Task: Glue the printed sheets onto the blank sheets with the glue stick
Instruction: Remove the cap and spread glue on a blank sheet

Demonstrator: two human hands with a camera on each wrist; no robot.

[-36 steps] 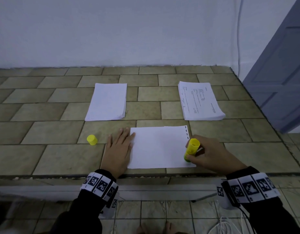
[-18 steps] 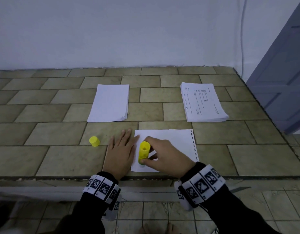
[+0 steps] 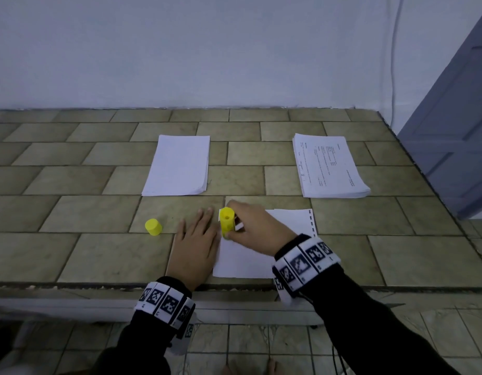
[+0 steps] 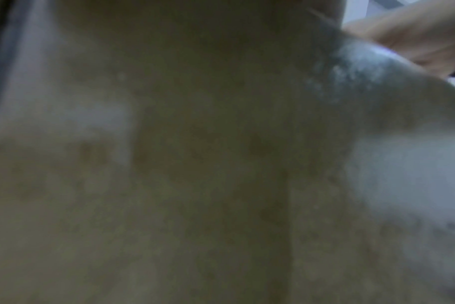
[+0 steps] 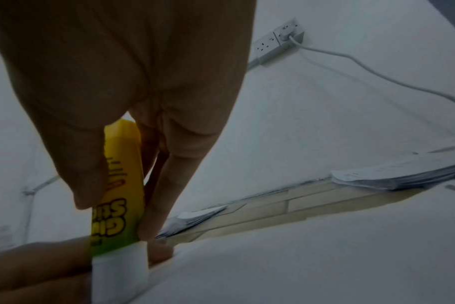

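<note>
Since 0.5 s ago the right hand slid the upright yellow plastic glue stick up the single white paper sheet to its far left corner, fingers wrapped round it, tip down on the paper. Left hand lies flat, fingers straight, pinning the left edge just beside it. The small yellow cap sits off left.

My right hand fills the upper left, thumb and fingers curled round a yellow glue stick that points down, its label upside down. The white glue tip meets the white sheet spread across the bottom. My left hand lies flat at the lower left, its fingertips just beside the tip. Beyond the sheet runs the tiled tabletop, carrying a small stack of paper near my fingers and a thicker printed stack farther right. On the white wall sits a power strip with a plug in it, its white cable trailing right.
</note>
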